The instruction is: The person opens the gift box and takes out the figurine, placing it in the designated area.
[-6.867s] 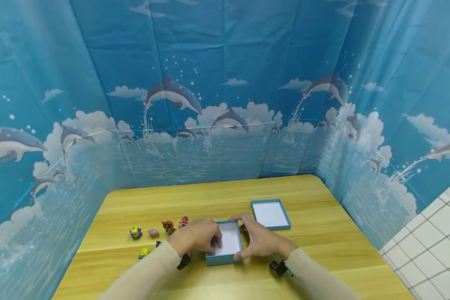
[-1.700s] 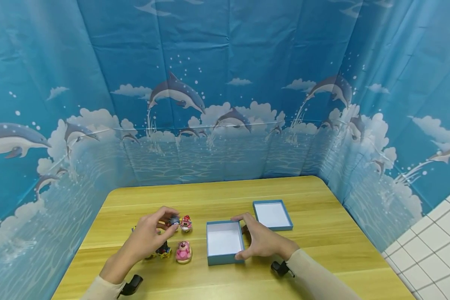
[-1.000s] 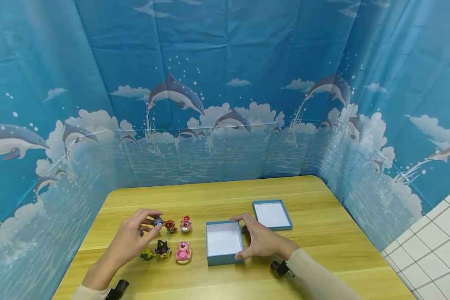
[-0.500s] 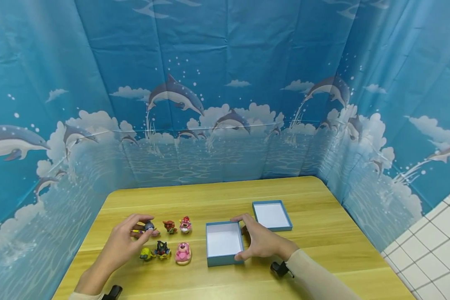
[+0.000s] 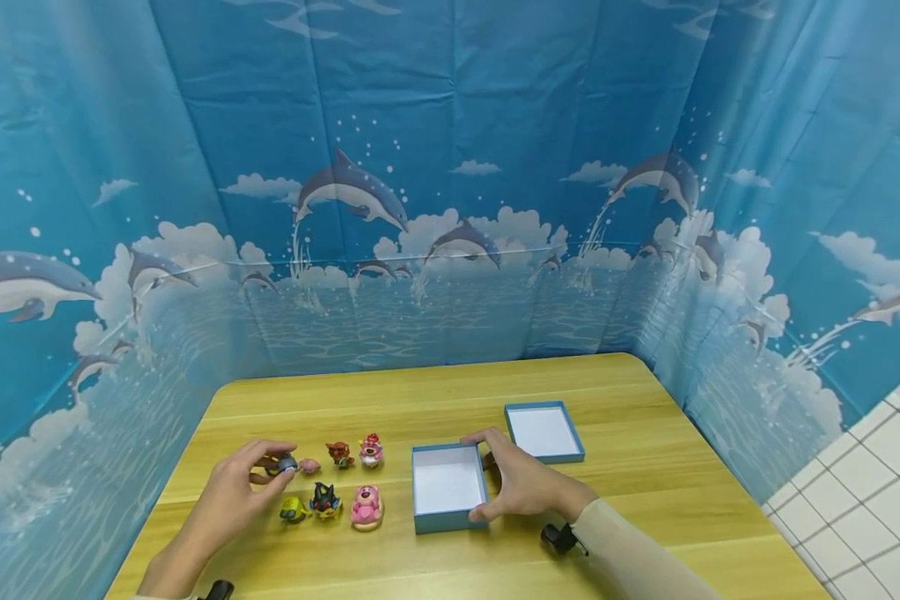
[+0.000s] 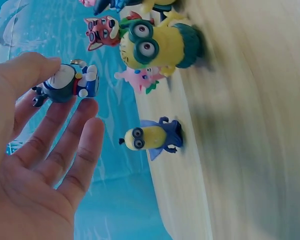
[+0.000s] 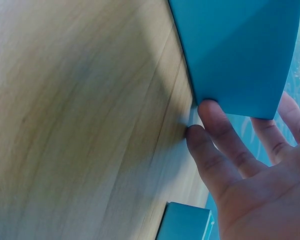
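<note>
My left hand (image 5: 232, 492) pinches a small blue-and-white cat figurine (image 6: 65, 82) between thumb and fingers, at the left end of the back row of toys. In the left wrist view, a yellow figurine in a purple cape (image 6: 152, 137) stands beyond the fingertips; a larger goggled yellow figurine (image 6: 165, 45) is nearer the top. A pink figurine (image 5: 309, 466) sits just right of the held one. My right hand (image 5: 525, 483) grips the right side of a blue box (image 5: 446, 522) with a bare white inside, thumb at the near corner, index finger at the far one.
A shallow blue lid (image 5: 543, 432), white side up, lies behind the right hand. Between the left hand and box stand a red fox figurine (image 5: 339, 453), a red-topped pink figurine (image 5: 371, 450), a black-eared figurine (image 5: 324, 500) and a pink bear (image 5: 366, 507).
My left hand left the box and carried the cat figurine leftward past the fox and pink figurines, lowering it slightly. The right hand has stayed on the box.
</note>
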`<control>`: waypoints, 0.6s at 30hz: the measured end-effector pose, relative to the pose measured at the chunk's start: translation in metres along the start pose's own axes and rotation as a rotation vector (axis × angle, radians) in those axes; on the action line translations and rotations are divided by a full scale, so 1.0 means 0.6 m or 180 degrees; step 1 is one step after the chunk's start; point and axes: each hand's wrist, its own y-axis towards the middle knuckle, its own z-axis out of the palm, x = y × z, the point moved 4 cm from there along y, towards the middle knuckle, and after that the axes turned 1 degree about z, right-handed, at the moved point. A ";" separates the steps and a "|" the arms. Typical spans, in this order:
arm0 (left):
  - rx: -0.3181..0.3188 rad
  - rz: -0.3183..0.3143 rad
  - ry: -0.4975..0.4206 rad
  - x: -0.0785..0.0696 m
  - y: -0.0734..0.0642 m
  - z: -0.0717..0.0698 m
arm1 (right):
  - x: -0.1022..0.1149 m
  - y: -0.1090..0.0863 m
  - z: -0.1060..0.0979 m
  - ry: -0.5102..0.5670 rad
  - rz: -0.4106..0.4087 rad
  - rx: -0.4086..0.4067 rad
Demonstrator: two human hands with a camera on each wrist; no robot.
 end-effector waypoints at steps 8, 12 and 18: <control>0.0023 -0.0094 0.0051 0.015 -0.009 -0.003 | 0.003 -0.002 -0.001 0.0038 0.0001 0.0012; 0.0007 -0.0068 0.0084 0.022 -0.014 -0.004 | 0.003 -0.002 -0.001 0.0015 0.0011 0.0007; 0.0043 -0.0141 0.0080 0.034 -0.024 -0.007 | 0.003 -0.003 -0.001 0.0031 0.0027 0.0008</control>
